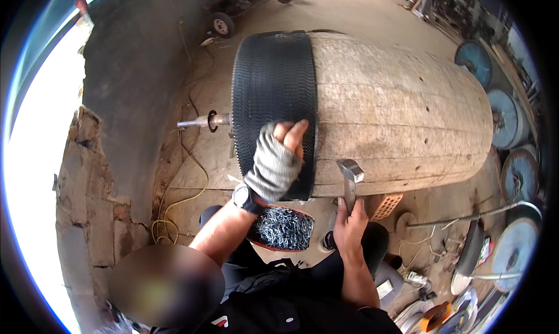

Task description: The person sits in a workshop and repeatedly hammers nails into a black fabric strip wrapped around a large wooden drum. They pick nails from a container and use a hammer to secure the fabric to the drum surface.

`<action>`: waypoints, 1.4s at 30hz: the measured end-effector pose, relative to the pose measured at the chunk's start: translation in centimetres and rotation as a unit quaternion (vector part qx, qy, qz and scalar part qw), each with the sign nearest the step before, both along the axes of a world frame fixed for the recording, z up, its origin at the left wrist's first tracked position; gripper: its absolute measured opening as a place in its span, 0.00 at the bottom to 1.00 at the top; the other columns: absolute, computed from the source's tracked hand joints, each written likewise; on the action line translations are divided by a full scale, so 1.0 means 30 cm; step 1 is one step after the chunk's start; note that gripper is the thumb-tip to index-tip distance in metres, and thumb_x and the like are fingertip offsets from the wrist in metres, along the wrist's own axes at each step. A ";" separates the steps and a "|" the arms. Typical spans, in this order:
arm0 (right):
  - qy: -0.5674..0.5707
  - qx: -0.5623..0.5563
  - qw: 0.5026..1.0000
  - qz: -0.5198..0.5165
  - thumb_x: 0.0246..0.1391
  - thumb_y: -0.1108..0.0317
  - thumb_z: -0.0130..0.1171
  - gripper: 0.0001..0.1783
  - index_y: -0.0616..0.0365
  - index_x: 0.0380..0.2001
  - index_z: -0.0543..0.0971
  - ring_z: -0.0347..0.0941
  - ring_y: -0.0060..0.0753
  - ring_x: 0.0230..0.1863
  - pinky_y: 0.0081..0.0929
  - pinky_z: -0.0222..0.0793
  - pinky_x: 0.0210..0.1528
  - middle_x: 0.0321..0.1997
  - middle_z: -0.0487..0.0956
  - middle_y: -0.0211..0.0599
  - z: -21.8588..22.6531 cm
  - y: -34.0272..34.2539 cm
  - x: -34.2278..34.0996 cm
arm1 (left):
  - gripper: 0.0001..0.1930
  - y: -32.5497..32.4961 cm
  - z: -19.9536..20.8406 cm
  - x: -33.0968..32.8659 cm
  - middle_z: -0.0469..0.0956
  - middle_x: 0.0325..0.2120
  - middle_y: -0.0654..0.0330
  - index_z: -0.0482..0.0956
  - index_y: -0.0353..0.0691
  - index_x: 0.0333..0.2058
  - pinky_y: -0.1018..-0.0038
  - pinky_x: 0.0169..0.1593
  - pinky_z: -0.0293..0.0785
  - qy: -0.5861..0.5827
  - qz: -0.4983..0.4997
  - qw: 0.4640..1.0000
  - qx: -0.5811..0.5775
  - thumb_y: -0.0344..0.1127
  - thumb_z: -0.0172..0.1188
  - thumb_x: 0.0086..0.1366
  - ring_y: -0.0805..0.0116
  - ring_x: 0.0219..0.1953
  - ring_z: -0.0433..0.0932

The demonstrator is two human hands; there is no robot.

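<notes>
A large wooden drum lies on its side before me, with a ribbed black rubber band wrapped around its left end. My left hand, in a grey fingerless glove, is over the band near its right edge. Its thumb and fingers are pinched together; whatever they hold is too small to make out. In my right hand is a hammer, gripped by the handle, its metal head up beside the drum's lower side. Between my legs stands a reddish container full of small metal nails.
A metal shaft sticks out of the drum's left end. A yellow cable runs over the floor by the broken wall. At right stand several blue-faced rollers and a long metal rod. A perforated brick lies under the drum.
</notes>
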State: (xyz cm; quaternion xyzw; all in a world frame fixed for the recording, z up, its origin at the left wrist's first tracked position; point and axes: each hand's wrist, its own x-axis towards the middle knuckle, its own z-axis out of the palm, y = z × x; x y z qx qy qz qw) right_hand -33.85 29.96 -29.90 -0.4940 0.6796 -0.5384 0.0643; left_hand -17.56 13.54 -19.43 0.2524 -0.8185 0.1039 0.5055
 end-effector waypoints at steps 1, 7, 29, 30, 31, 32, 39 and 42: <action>-0.014 0.001 1.000 0.011 0.66 0.67 0.61 0.11 0.64 0.39 0.73 0.77 0.67 0.32 0.49 0.72 0.34 0.30 0.78 0.58 0.001 -0.005 -0.005 | 0.29 0.034 -0.022 -0.021 0.79 0.37 0.54 0.76 0.39 0.57 0.59 0.42 0.76 0.013 -0.026 0.999 0.016 0.17 0.62 0.54 0.50 0.37 0.79; -0.016 -0.017 1.000 0.017 0.66 0.69 0.62 0.11 0.65 0.40 0.71 0.76 0.64 0.29 0.47 0.71 0.31 0.29 0.79 0.56 -0.034 -0.023 -0.014 | 0.33 0.034 -0.102 -0.085 0.82 0.33 0.57 0.73 0.38 0.60 0.60 0.42 0.77 0.027 -0.044 0.994 0.099 0.17 0.65 0.53 0.53 0.35 0.80; 0.031 -0.038 0.998 0.029 0.70 0.67 0.53 0.09 0.63 0.41 0.69 0.77 0.64 0.24 0.50 0.70 0.24 0.24 0.77 0.55 0.105 -0.127 0.007 | 0.33 -0.001 -0.074 -0.205 0.77 0.34 0.52 0.68 0.35 0.63 0.56 0.39 0.74 0.015 0.074 0.988 0.138 0.28 0.64 0.58 0.50 0.34 0.76; 0.030 -0.067 0.997 0.022 0.71 0.67 0.53 0.09 0.62 0.43 0.69 0.77 0.64 0.24 0.51 0.69 0.24 0.24 0.78 0.55 0.118 -0.120 0.019 | 0.35 -0.002 -0.080 -0.200 0.77 0.34 0.52 0.67 0.33 0.64 0.57 0.39 0.74 0.020 0.070 0.988 0.136 0.28 0.65 0.57 0.50 0.34 0.76; 0.063 -0.036 0.997 0.016 0.71 0.66 0.52 0.09 0.62 0.44 0.70 0.77 0.63 0.23 0.49 0.69 0.24 0.24 0.78 0.54 0.112 -0.129 0.018 | 0.36 -0.010 -0.085 -0.194 0.77 0.35 0.51 0.66 0.32 0.64 0.57 0.40 0.74 0.026 0.067 0.988 0.134 0.28 0.66 0.56 0.50 0.35 0.76; 0.095 -0.006 0.995 0.010 0.72 0.66 0.52 0.10 0.62 0.45 0.70 0.77 0.62 0.23 0.48 0.70 0.24 0.23 0.77 0.52 0.099 -0.149 0.013 | 0.38 -0.018 -0.089 -0.187 0.77 0.35 0.51 0.65 0.31 0.65 0.58 0.40 0.74 0.031 0.065 0.989 0.131 0.28 0.67 0.55 0.50 0.35 0.76; 0.043 -0.075 0.996 0.000 0.72 0.63 0.52 0.11 0.60 0.40 0.71 0.77 0.66 0.25 0.53 0.68 0.23 0.24 0.78 0.56 0.055 -0.130 -0.008 | 0.38 0.172 -0.153 -0.048 0.76 0.45 0.47 0.67 0.31 0.62 0.55 0.47 0.75 -0.026 -0.010 0.992 0.124 0.24 0.70 0.50 0.46 0.43 0.77; 0.060 0.029 0.998 0.013 0.72 0.63 0.51 0.10 0.60 0.41 0.72 0.77 0.68 0.27 0.52 0.69 0.25 0.24 0.78 0.56 0.061 -0.167 0.003 | 0.21 0.273 -0.294 0.022 0.76 0.38 0.53 0.78 0.38 0.49 0.56 0.42 0.72 -0.156 -0.024 0.967 0.202 0.31 0.68 0.55 0.51 0.39 0.76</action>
